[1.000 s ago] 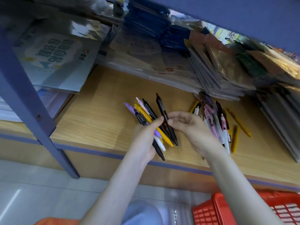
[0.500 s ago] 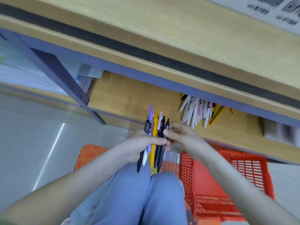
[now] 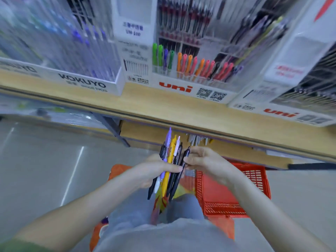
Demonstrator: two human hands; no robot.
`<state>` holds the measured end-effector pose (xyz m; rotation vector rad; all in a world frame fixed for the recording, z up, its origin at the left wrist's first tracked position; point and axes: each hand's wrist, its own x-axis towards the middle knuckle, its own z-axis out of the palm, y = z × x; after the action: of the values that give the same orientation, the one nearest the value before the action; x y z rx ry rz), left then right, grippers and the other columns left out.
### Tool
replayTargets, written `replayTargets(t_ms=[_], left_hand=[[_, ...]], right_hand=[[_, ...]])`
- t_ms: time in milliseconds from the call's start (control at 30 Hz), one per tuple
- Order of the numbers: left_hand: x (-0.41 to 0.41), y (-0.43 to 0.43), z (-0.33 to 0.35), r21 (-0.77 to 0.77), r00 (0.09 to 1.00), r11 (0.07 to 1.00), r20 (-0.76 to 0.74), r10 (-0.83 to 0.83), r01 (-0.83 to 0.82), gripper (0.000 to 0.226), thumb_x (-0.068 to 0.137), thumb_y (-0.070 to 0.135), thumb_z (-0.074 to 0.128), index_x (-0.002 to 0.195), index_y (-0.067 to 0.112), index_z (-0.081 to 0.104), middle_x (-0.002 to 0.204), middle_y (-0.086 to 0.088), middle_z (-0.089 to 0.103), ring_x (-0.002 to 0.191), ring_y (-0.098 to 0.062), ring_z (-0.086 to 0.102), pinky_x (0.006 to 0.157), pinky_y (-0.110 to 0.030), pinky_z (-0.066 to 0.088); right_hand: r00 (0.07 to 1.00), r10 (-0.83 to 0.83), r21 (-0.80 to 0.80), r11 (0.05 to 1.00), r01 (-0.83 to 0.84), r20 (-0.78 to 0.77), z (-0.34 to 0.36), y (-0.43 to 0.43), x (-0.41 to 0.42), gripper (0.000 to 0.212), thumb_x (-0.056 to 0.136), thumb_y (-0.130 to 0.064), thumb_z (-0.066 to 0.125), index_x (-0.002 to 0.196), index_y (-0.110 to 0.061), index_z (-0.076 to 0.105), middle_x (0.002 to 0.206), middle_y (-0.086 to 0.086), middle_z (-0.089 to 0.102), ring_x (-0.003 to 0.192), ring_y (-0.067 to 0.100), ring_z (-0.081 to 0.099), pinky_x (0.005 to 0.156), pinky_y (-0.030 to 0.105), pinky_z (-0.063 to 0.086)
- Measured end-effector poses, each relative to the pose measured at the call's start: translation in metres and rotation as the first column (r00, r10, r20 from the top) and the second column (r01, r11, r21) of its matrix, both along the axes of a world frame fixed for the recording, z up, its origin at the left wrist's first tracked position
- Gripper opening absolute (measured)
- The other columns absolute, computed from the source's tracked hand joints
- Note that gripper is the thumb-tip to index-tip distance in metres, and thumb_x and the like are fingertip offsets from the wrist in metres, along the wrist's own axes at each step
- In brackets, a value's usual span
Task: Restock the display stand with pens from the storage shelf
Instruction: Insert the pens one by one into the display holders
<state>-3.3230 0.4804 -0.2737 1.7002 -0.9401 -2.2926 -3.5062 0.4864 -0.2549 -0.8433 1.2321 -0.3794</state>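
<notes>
I see left hand [image 3: 154,170] gripping pens [image 3: 171,155] bundled upright; right hand [image 3: 205,162] pinching black pen [image 3: 176,184], probably for display stand [image 3: 181,88].

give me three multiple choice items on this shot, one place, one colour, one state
1. Where is the red basket? A on the upper shelf; B on the floor by the legs; C on the lap.
2. What colour is the pen with print on its barrel in the bundle? A yellow; B green; C red.
3. What is the right hand doing? A hanging open; B gripping the basket; C pinching a black pen.
1 B, it rests on the tiles; 2 A, yellow barrel in the left hand's grip; 3 C, thumb and fingertips close on it.
</notes>
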Motion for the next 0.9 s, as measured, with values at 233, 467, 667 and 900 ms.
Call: replayTargets(t_ms=[233, 467, 667, 900], left_hand=[[0.041, -0.032, 0.122, -0.159, 0.996, 0.987, -0.084, 0.003, -0.017, 0.027, 0.073, 0.011, 0.081, 0.099, 0.012, 0.072, 0.092, -0.006, 0.075, 0.086, -0.017, 0.072, 0.081, -0.03, 0.057], [0.12, -0.088, 0.205, -0.266, 0.985, 0.962, -0.172, 0.018, -0.064, 0.033, 0.074, 0.004, 0.078, 0.105, 0.001, 0.069, 0.102, -0.019, 0.072, 0.098, -0.032, 0.068, 0.093, -0.048, 0.052], [0.156, -0.128, 0.241, -0.291, 0.94, 0.938, -0.329, 0.089, -0.19, 0.016, 0.086, -0.006, 0.06, 0.097, 0.001, 0.068, 0.094, -0.015, 0.074, 0.087, -0.023, 0.073, 0.072, -0.029, 0.059], [0.194, -0.154, 0.246, -0.242, 0.871, 0.886, -0.405, 0.279, -0.396, 0.016, 0.084, -0.004, 0.058, 0.095, 0.001, 0.068, 0.09, -0.014, 0.074, 0.082, -0.021, 0.073, 0.066, -0.027, 0.059]], right_hand=[[0.985, -0.17, -0.182, 0.97, 0.161, -0.03, 0.118, -0.021, 0.047, 0.012, 0.09, -0.007, 0.059, 0.097, 0.002, 0.062, 0.084, 0.013, 0.065, 0.069, 0.015, 0.064, 0.065, 0.022, 0.053], [0.983, -0.185, -0.397, 0.903, 0.164, -0.014, 0.207, -0.07, 0.115, 0.008, 0.091, -0.006, 0.058, 0.092, -0.009, 0.066, 0.081, 0.004, 0.069, 0.071, 0.016, 0.064, 0.068, 0.026, 0.054], [0.959, -0.282, -0.535, 0.806, 0.253, 0.028, 0.248, -0.103, 0.136, 0.015, 0.091, -0.016, 0.059, 0.101, -0.005, 0.064, 0.091, 0.016, 0.07, 0.079, 0.027, 0.065, 0.077, 0.039, 0.054], [0.944, -0.328, -0.696, 0.673, 0.251, 0.024, 0.277, -0.155, 0.143, 0.012, 0.095, -0.011, 0.054, 0.103, -0.011, 0.063, 0.085, 0.004, 0.069, 0.08, 0.023, 0.068, 0.078, 0.033, 0.056]])
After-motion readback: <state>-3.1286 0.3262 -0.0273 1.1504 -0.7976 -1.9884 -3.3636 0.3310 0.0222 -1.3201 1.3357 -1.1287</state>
